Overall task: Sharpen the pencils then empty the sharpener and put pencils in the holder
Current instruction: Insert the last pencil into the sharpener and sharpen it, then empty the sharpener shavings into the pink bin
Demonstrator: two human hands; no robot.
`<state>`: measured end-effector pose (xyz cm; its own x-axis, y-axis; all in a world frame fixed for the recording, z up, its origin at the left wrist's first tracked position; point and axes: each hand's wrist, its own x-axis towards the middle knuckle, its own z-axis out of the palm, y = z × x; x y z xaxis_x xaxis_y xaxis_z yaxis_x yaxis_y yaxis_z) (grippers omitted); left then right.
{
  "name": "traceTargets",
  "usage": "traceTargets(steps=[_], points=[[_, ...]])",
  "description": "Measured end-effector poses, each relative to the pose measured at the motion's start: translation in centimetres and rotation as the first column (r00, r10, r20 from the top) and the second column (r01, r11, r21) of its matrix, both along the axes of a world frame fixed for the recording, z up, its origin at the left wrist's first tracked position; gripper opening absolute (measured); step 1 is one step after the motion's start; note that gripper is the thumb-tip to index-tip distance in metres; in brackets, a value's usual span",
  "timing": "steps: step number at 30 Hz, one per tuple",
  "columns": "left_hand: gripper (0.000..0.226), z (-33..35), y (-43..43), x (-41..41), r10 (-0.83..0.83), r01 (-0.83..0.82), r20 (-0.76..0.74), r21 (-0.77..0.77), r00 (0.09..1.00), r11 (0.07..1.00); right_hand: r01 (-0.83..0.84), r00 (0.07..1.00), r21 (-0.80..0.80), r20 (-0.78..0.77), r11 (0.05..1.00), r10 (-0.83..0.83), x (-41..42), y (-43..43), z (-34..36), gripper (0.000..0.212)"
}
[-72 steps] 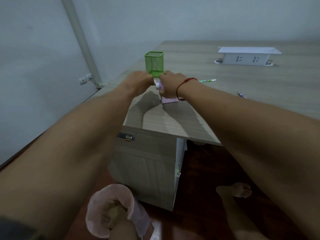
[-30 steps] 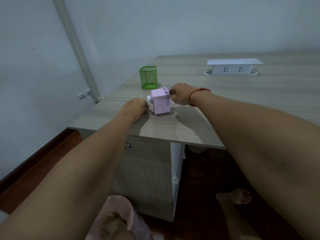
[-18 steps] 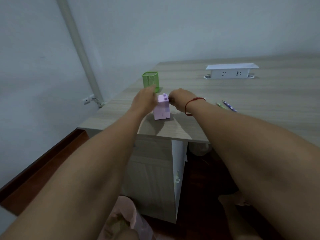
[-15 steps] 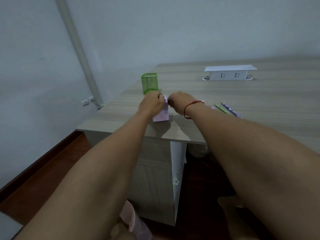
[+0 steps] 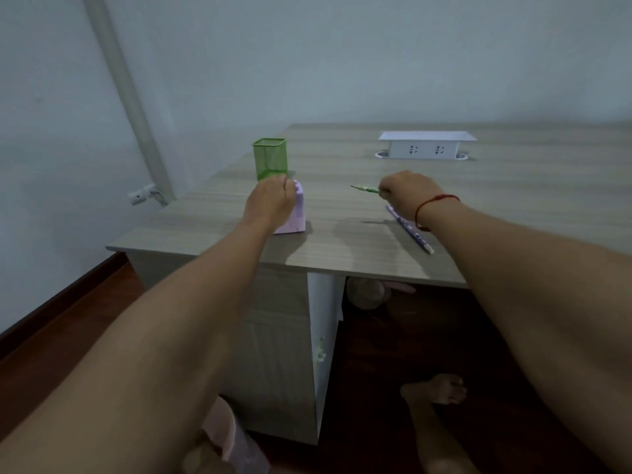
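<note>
A lilac block-shaped sharpener (image 5: pixel 297 213) stands on the wooden desk (image 5: pixel 496 200) near its left front corner. My left hand (image 5: pixel 270 203) is wrapped over its top and left side. My right hand (image 5: pixel 405 191), with a red string on the wrist, holds a green pencil (image 5: pixel 366 189) above the desk, its sharp tip pointing left toward the sharpener. A purple patterned pencil (image 5: pixel 410 230) lies on the desk under my right wrist. The green mesh holder (image 5: pixel 270 159) stands just behind the sharpener and looks empty.
A white socket box (image 5: pixel 425 145) sits at the back of the desk. Under the desk front is a cabinet (image 5: pixel 273 336). A pink-lined bin (image 5: pixel 222 436) stands on the floor by my left leg, and my bare foot (image 5: pixel 437 391) shows to the right.
My right hand left the sharpener, moved right and now holds the green pencil. My left hand stayed on the sharpener. The camera view has shifted.
</note>
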<state>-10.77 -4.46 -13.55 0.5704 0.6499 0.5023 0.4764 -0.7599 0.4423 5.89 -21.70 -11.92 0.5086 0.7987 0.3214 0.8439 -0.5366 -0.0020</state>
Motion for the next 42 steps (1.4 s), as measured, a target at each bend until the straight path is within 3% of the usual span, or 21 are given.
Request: traceTargets(steps=[13,29,33,36,40,42], points=[[0.032,0.2,-1.3,0.6,-0.055,0.054,0.072,0.017,0.996,0.998,0.077,0.996,0.036,-0.049,0.996,-0.075,-1.7,0.0,0.3,0.020],[0.031,-0.5,-0.2,1.1,-0.058,0.055,0.100,0.034,0.993,0.998,0.165,0.979,-0.065,-0.109,0.984,-0.171,-1.2,1.3,-1.1,0.025],[0.027,-0.6,-0.3,0.8,-0.079,0.079,0.127,0.009,0.989,0.997,0.150,0.953,0.100,-0.279,0.984,-0.117,-1.9,2.4,-1.1,0.026],[0.025,-0.5,-0.7,0.7,-0.091,0.094,0.130,-0.016,0.987,0.995,0.059,0.836,0.235,-0.543,0.970,0.081,-3.4,3.7,-0.4,0.042],[0.025,-1.0,-1.4,0.4,-0.121,0.119,0.109,0.027,0.987,0.993,-0.071,0.670,0.123,-0.729,0.990,0.138,-6.5,4.8,-0.3,0.081],[0.028,-0.9,-1.6,0.4,-0.095,0.087,0.075,0.104,0.993,0.991,-0.090,0.672,0.102,-0.728,0.991,0.136,-7.0,5.7,-0.7,0.070]])
